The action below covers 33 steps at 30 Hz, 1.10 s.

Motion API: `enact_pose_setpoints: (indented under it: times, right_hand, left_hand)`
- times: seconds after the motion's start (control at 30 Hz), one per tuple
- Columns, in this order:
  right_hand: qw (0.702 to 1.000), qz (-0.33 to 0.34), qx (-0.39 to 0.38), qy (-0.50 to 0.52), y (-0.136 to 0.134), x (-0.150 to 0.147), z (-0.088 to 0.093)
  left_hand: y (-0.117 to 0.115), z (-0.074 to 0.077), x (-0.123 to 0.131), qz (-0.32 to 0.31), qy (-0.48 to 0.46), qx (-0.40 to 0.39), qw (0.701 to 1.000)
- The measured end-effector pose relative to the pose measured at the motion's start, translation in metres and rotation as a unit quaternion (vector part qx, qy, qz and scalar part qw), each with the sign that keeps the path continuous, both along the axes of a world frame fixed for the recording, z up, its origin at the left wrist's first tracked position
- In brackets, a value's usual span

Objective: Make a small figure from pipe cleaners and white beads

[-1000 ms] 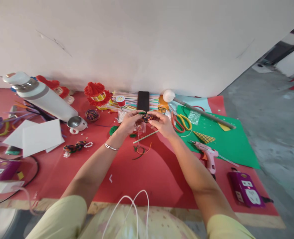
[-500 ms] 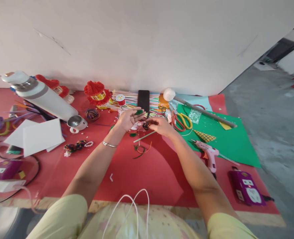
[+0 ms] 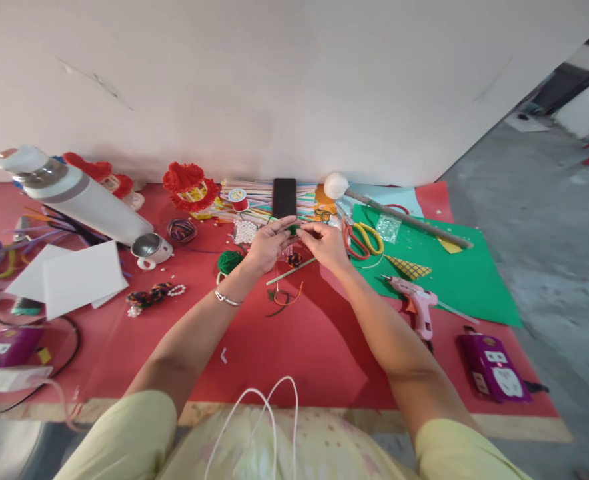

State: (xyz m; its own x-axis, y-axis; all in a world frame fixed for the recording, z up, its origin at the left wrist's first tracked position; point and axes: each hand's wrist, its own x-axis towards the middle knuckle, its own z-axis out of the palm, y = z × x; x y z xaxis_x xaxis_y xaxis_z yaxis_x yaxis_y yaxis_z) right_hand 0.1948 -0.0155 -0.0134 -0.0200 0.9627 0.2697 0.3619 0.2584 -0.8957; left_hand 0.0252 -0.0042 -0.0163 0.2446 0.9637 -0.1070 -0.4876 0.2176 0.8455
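Note:
My left hand (image 3: 268, 245) is raised over the middle of the table with a small bundle of green yarn (image 3: 293, 229) at its fingertips. From the other side my right hand (image 3: 325, 244) pinches at the same bundle. Just below the hands lies a dark multicoloured yarn pompom (image 3: 294, 259). A green yarn ball (image 3: 230, 261) sits by my left wrist, and a packet of white beads (image 3: 246, 231) is behind it. Near my right wrist are red-handled and yellow-handled scissors (image 3: 368, 239). A pale green stick (image 3: 290, 272) and loose yarn ends (image 3: 285, 299) lie in front.
A black phone (image 3: 284, 197) rests on pastel straws at the back. On the right are a glue gun (image 3: 417, 299), a rod with a white ball (image 3: 409, 220) and a purple power box (image 3: 494, 368). A white bottle (image 3: 87, 203) and steel cup (image 3: 150, 249) stand left.
My right hand has left the multicoloured pompom, which now lies on the table, and has moved up to the green yarn in my left hand. The green yarn ball has come into fuller view.

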Motion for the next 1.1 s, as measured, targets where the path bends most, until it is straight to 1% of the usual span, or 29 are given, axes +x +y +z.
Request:
enact_pose_setpoints:
  times: [0.07, 0.13, 0.2, 0.27, 0.33, 0.37, 0.43, 0.5, 0.6, 0.7, 0.83, 0.97, 1.1]
  right_hand:
    - [1.0, -0.009, 0.0, -0.002, 0.001, 0.002, 0.001]
    - [1.0, -0.01, -0.006, -0.01, 0.001, 0.003, 0.003]
    - [1.0, 0.002, -0.005, -0.021, 0.0, 0.004, 0.006]
    - [0.999, 0.018, 0.002, -0.033, -0.001, 0.004, 0.008]
    - [0.999, 0.028, 0.012, -0.044, -0.002, 0.004, 0.009]
    - [0.998, 0.03, 0.018, -0.046, -0.003, 0.003, 0.008]
    - [0.999, 0.03, 0.027, -0.035, -0.003, 0.003, 0.008]
    - [0.999, 0.029, 0.022, -0.006, -0.003, 0.003, 0.008]
    - [0.998, 0.043, -0.029, 0.025, -0.004, 0.002, 0.008]
    - [0.996, 0.068, -0.062, 0.019, -0.004, 0.001, 0.008]
    - [0.992, 0.095, -0.074, 0.04, -0.004, -0.002, 0.005]
    - [0.99, 0.092, -0.094, 0.043, -0.004, -0.004, 0.002]
    - [0.988, 0.098, -0.111, 0.039, -0.005, -0.005, 0.001]
  left_hand:
    - [-0.003, 0.001, 0.003, 0.002, 0.017, 0.004, 1.0]
    - [-0.005, 0.003, 0.003, 0.011, 0.064, -0.002, 0.998]
    - [-0.007, 0.008, 0.001, 0.029, 0.128, 0.0, 0.991]
    - [-0.007, 0.011, -0.001, 0.048, 0.184, 0.02, 0.982]
    - [-0.007, 0.012, -0.004, 0.054, 0.212, 0.033, 0.975]
    - [-0.006, 0.011, -0.005, 0.045, 0.214, 0.028, 0.975]
    - [-0.005, 0.008, -0.006, 0.018, 0.19, 0.003, 0.982]
    - [-0.003, 0.004, -0.007, 0.007, 0.136, -0.023, 0.99]
    - [-0.001, -0.001, -0.008, 0.021, 0.057, -0.046, 0.997]
    - [-0.001, -0.002, -0.007, 0.018, 0.021, -0.057, 0.998]
    - [-0.002, 0.002, -0.005, 0.011, 0.011, -0.074, 0.997]
    - [-0.004, 0.009, -0.004, 0.0, 0.022, -0.087, 0.996]
    - [-0.004, 0.013, -0.007, 0.009, 0.054, -0.053, 0.997]
